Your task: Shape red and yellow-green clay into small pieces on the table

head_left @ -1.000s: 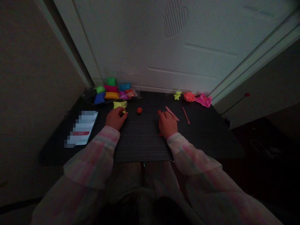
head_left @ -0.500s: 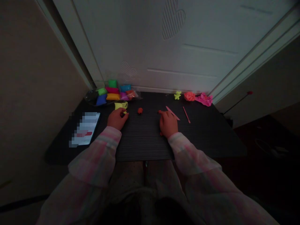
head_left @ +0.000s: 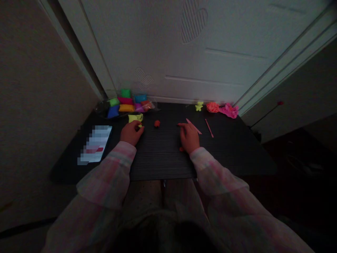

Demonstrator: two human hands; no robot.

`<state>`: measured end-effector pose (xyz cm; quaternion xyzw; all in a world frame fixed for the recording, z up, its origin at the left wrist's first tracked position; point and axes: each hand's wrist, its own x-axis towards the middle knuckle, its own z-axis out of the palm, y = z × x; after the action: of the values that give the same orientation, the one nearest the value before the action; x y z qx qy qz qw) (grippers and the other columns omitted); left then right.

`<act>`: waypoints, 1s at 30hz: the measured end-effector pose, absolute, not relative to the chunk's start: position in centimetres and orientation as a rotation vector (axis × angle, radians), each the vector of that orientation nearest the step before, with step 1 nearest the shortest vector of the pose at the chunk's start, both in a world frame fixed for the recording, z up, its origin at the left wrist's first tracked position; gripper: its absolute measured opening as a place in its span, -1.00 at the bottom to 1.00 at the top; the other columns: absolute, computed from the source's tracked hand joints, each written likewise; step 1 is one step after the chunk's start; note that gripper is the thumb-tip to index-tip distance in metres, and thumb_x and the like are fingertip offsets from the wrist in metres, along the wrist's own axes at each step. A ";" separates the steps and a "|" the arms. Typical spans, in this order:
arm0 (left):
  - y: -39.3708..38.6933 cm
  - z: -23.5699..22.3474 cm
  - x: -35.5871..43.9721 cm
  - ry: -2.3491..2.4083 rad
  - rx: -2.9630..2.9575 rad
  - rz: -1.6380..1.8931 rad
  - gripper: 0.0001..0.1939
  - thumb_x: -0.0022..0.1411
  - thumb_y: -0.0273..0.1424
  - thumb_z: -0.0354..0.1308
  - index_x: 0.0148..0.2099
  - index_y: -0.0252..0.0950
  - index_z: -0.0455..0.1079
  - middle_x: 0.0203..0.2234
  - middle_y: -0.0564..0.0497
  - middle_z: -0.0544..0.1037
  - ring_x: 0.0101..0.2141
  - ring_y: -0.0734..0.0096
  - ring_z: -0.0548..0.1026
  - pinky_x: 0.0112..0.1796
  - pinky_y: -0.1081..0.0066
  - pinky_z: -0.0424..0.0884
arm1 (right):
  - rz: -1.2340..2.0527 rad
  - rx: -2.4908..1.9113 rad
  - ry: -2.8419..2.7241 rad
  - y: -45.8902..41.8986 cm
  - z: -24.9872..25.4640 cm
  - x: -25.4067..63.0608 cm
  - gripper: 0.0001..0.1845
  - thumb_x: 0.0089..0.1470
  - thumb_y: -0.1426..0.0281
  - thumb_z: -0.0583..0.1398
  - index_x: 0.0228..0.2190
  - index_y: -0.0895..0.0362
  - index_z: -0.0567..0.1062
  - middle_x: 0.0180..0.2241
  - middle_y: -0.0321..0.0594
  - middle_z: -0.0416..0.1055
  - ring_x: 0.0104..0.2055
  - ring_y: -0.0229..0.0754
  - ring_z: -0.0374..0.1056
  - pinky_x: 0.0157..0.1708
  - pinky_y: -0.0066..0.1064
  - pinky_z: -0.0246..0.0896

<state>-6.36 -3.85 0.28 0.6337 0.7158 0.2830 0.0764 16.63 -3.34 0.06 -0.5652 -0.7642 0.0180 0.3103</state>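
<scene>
Two-handed over the desk (head_left: 158, 158): pinches a small yellow piece (head_left: 140, 125) in the left hand (head_left: 131, 133), toward the far edge; holds the right hand (head_left: 190, 138) partly open, any grip impossible to tell, beside a red piece (head_left: 181, 149); shows a red lump (head_left: 157, 123) between.

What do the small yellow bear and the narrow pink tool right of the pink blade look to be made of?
The yellow bear looks like matte modelling clay, judging by its soft, rounded form. The narrow pink tool is probably smooth plastic: it is thin, straight and evenly coloured.
</scene>
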 end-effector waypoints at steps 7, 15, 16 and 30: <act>-3.7 0.0 -6.4 2.144 1.901 0.879 -0.71 -0.01 -0.28 0.00 -0.25 -0.33 0.34 -0.44 -0.02 0.46 -0.38 0.36 0.39 -0.33 0.41 0.27 | -0.177 -1.550 -2.300 -4.4 0.6 15.5 -0.70 0.02 0.47 -0.04 -0.20 0.13 0.34 -0.18 -0.10 0.30 -0.20 -0.09 0.21 -0.27 -0.25 -0.03; -3.8 0.1 -6.4 2.142 1.907 0.874 -0.72 -0.01 -0.30 0.00 -0.25 -0.33 0.34 -0.43 -0.03 0.46 -0.38 0.36 0.39 -0.32 0.42 0.27 | 0.150 -1.481 -1.985 -3.1 -0.1 16.7 -0.72 0.04 0.46 -0.08 -0.23 0.18 0.33 -0.23 -0.14 0.32 -0.18 -0.20 0.21 -0.27 -0.38 0.06; -3.8 0.1 -6.4 2.142 1.908 0.876 -0.72 -0.01 -0.30 0.00 -0.25 -0.33 0.34 -0.43 -0.02 0.46 -0.38 0.36 0.39 -0.32 0.42 0.27 | 0.114 -1.487 -2.022 -3.3 -0.1 16.6 -0.73 0.04 0.46 -0.07 -0.23 0.17 0.33 -0.22 -0.14 0.32 -0.18 -0.18 0.21 -0.27 -0.36 0.05; -3.8 0.1 -6.4 2.151 1.905 0.867 -0.72 -0.01 -0.30 0.01 -0.25 -0.33 0.34 -0.44 -0.02 0.46 -0.39 0.36 0.39 -0.34 0.42 0.28 | 0.201 -1.469 -1.908 -3.2 -0.3 16.6 -0.74 0.05 0.44 -0.08 -0.25 0.19 0.32 -0.25 -0.14 0.33 -0.22 -0.22 0.22 -0.29 -0.40 0.08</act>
<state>-6.38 -3.77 0.13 0.6333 0.7149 0.2881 0.0701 16.57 -3.16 -0.31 -0.5683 -0.7384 0.0777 0.3546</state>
